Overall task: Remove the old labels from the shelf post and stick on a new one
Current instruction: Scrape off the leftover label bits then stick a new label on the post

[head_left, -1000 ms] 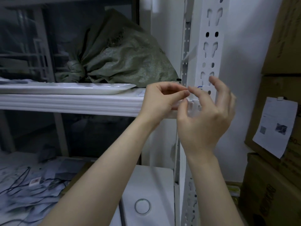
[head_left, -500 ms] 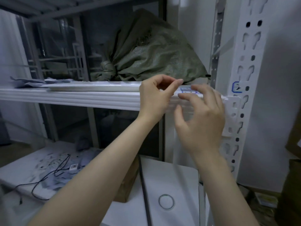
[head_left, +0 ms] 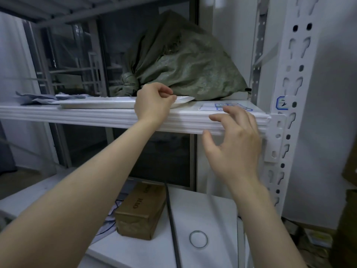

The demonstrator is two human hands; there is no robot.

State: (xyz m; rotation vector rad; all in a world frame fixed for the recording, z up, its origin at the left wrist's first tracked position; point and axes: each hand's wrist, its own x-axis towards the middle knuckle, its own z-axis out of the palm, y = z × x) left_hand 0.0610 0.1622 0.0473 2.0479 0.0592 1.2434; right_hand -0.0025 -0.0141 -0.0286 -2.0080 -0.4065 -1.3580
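The white steel shelf post [head_left: 295, 60] stands upright at the right, its long axis vertical and its face punched with keyhole slots. A ribbed white shelf [head_left: 87, 117] is carried off it to the left. On that shelf a green woven sack [head_left: 185, 70] is slumped at the back, with a shallow white tray [head_left: 96, 103] laid in front of it.

The right hand [head_left: 235, 146] is held against the shelf's front edge, just left of the post. Its grip is wide: the fingers are spread, nothing is held, and the fingertips [head_left: 228, 110] are reached over the edge onto the shelf top. The left hand [head_left: 152, 106] is set farther left, by the right end of the tray. Its grip is narrow, with the thumb pressed to a curled forefinger, and whether a scrap of label is pinched there cannot be told.

A sheet of blue-framed labels [head_left: 210, 107] is laid flat on the shelf, directly beyond the right fingertips (its long axis is run along the shelf, toward the post). One small blue-outlined label [head_left: 281, 103] is stuck on the post itself, up and to the right of the right hand and well apart from the left.

The step in hand is judged to be the fetching of a fresh label from the sheet. Both sheet and post are nearer to the right hand, so the peel would best be made by it and then carried right and up to the post. Whether the label on the post is an old one to be stripped cannot be settled from this view.
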